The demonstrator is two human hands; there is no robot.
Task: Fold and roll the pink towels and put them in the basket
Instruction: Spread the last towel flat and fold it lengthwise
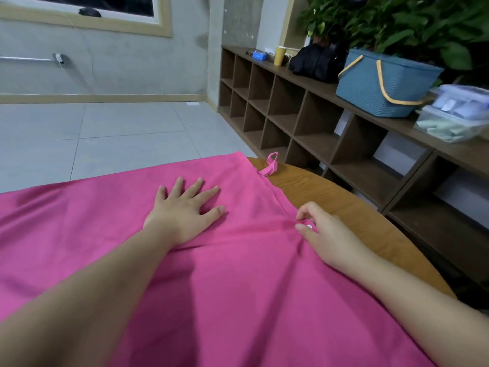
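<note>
A pink towel (211, 274) is spread flat over a round wooden table (357, 215), covering most of it; its hanging loop (272, 162) is laid on the bare wood at the far right corner; the left hand (182, 207) is pressed palm-down on the cloth with fingers straight and spread; the towel's right edge is pinched by the right hand (322, 234) between thumb and curled fingers, beside a small white snap (309, 227); a blue basket (383, 83) with yellow handles is set on the cubby shelf (304, 115), well apart from the towel.
</note>
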